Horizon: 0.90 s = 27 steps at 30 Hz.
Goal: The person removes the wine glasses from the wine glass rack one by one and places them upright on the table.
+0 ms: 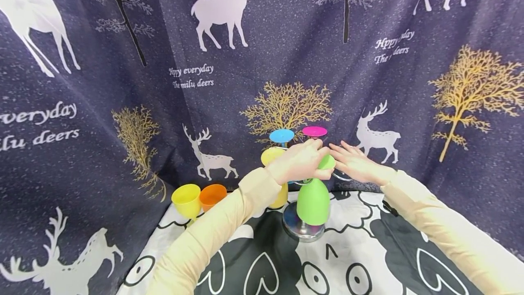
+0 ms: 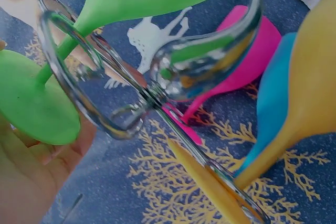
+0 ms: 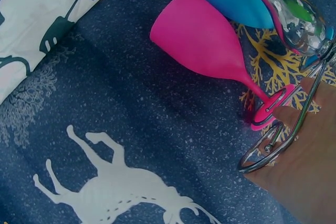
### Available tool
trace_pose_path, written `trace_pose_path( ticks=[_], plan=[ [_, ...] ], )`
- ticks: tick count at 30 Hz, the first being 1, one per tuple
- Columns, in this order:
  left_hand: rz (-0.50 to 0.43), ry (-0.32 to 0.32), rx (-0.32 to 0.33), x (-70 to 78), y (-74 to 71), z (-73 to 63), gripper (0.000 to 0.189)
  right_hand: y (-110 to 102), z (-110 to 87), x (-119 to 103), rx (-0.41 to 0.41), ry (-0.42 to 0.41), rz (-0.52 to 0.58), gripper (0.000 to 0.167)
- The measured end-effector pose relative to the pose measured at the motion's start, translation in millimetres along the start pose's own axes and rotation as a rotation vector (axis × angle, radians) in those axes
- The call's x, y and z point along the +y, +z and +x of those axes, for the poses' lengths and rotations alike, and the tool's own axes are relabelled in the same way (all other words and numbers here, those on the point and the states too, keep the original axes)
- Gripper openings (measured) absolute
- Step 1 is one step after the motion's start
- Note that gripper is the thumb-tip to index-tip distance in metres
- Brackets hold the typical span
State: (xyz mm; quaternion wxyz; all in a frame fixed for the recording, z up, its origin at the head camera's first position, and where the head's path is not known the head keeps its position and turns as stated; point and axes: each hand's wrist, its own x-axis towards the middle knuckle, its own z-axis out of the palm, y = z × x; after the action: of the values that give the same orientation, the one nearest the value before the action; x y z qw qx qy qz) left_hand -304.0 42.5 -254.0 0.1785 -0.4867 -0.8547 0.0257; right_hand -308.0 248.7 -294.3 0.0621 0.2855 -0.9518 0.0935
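A green goblet [image 1: 313,201] hangs upside down on a chrome rack [image 1: 303,229], its stem inside a wire loop. My left hand [image 1: 304,160] holds its round foot [image 2: 39,98], thumb and fingers around the disc's edge. On the right, my right hand [image 1: 360,163] reaches to the rack with fingers mostly straight, beside a bare wire loop [image 3: 273,156]. Also hanging upside down are a yellow goblet [image 1: 279,197], a blue goblet [image 3: 239,1] and a pink goblet [image 3: 205,38]. My left hand and forearm partly cover the rack in the head view.
A yellow cup [image 1: 186,199] and an orange cup [image 1: 213,195] stand upright at the left on the black-and-white patterned cloth [image 1: 348,258]. A dark blue curtain [image 1: 262,67] with deer and trees hangs close behind the rack. A small black object [image 1: 390,208] lies beside my right sleeve.
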Motion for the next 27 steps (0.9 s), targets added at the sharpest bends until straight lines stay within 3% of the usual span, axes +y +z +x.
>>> trace_pose_path(
  ticks=[5, 11, 20, 27],
  plan=[
    [0.015, 0.050, 0.045, 6.9, 1.9, -3.8, 0.049, 0.2, 0.1, 0.4, 0.011, 0.001, 0.014, 0.049],
    [0.021, 0.070, 0.111, 10.7, 4.1, -9.2, 0.043, 1.0, -0.5, -0.6, 0.028, -0.009, -0.005, 0.046],
    [0.018, 0.075, 0.113, 19.3, 5.4, -26.5, 0.046, 2.8, -3.1, 3.4, 0.083, -0.257, -0.205, 0.039],
    [0.029, 0.088, 0.173, 24.0, 7.6, -43.9, 0.039, 5.8, -0.4, 12.9, 0.199, -0.472, -0.306, 0.039]
  ],
)
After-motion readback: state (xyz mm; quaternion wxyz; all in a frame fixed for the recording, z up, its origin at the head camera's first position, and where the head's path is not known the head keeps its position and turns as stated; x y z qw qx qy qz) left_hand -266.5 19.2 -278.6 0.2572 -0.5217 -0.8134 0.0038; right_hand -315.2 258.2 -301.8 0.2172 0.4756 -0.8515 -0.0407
